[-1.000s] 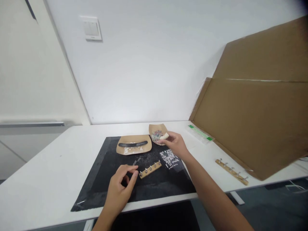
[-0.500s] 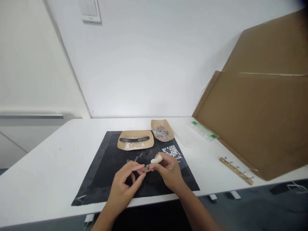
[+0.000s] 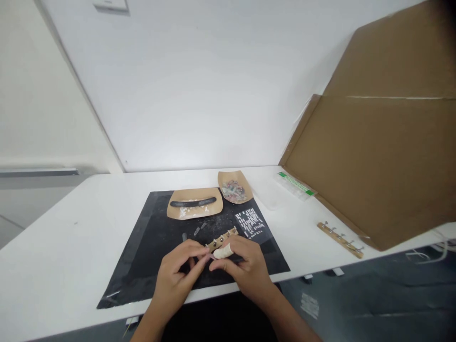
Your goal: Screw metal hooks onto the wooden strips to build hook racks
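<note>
A short wooden strip [image 3: 223,238] with several metal pegs lies on the black mat [image 3: 149,259]. My left hand [image 3: 176,278] pinches its near end between thumb and forefinger. My right hand [image 3: 247,268] meets it fingertip to fingertip. Its forefinger wears a white finger cot [image 3: 223,252], and its fingers are closed on a tiny part at the strip's end, too small to identify. Both hands hover just over the mat's front half.
At the mat's back stand a brown paper tray [image 3: 178,213] holding a black curved piece and a smaller tray [image 3: 225,178] of small mixed parts. A second pegged strip [image 3: 340,240], a green-labelled bag [image 3: 296,185] and a leaning cardboard sheet [image 3: 384,156] are on the right.
My right hand came back from the small parts tray to the strip and joined my left hand at its near end. The view shifted slightly.
</note>
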Tool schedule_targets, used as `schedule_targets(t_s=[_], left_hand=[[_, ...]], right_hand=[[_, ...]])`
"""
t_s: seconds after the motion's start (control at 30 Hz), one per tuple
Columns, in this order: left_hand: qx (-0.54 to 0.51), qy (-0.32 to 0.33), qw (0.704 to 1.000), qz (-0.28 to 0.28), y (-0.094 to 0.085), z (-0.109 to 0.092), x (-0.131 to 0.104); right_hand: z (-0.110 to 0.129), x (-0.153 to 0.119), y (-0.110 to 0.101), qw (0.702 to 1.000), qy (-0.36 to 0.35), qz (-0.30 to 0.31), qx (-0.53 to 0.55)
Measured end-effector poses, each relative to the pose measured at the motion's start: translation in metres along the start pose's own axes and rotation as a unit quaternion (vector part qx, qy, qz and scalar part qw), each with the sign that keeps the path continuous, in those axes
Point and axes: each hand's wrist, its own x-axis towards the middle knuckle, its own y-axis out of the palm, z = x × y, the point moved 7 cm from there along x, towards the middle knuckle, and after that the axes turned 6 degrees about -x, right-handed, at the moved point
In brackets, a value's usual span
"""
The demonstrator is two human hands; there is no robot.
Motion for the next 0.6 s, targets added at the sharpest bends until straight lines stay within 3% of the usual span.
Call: schedule_targets(t_s=[0.3,0.6], left_hand=[[0.009,0.028,0.999,0.021,-0.002,0.003,-0.009],[0.012,0.058,0.998,0.031,-0.002,0.001,-0.007]], right_hand=[[0.006,-0.022,-0.003,0.999,0.03,-0.015,0.011],[-0.021,-0.024,0.015,0.977,0.138,-0.025,0.16]])
